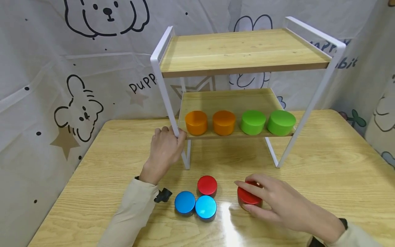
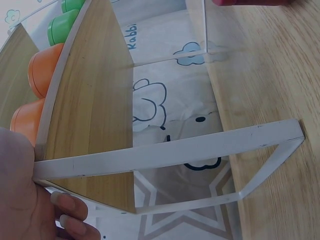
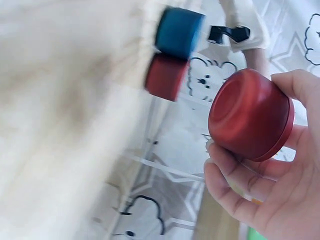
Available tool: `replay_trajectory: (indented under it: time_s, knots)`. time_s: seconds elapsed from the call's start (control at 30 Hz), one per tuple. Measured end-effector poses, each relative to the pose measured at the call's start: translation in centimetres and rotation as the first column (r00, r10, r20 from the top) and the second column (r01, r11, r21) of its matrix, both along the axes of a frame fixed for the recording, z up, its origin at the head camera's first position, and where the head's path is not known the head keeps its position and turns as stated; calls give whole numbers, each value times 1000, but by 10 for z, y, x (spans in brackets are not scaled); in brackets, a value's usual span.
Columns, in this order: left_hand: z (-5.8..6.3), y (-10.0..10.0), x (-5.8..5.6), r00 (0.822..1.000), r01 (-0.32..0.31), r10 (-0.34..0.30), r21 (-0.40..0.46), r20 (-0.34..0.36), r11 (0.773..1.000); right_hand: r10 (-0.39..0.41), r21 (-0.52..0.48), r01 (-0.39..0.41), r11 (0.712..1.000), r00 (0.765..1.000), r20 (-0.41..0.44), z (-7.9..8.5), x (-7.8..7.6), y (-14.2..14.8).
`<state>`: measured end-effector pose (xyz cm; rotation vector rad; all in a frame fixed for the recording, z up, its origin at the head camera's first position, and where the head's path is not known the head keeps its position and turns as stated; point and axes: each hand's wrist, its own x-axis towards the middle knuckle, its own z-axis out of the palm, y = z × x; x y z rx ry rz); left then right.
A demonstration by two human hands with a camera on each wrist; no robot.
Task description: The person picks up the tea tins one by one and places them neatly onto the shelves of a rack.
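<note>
My right hand grips a round red tin by its sides; the right wrist view shows its base raised off the table, with thumb and fingers around the red tin. With my left hand I hold the front left post of a two-tier shelf, at the lower board's corner. Fingertips curl near the white frame in the left wrist view. Left of the held tin, another red tin stands on the table behind two blue tins, one darker and one lighter.
Along the lower board's front edge stand two orange tins on the left and two green tins on the right. The white shelf legs stand on the wooden table. A printed cloth hangs behind.
</note>
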<state>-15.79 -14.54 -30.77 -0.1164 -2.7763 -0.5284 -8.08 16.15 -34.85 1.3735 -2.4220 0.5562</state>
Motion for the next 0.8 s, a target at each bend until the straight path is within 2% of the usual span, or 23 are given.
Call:
replay_trajectory:
  time_s: [0.37,0.6,0.8]
  knots:
    - [1,0,0,1000,8,-8,8,7,1000,9,-110,-7,994,1000,18,28,-15,-16]
    - [1,-1,0,1000,10,-10,10,9,1000,10,-106,-13,994,999,-31,38,-20,-22]
    - [1,-1,0,1000,9,-9,12,13,1000,10,-99,-13,995,999,-32,45,-23,-25]
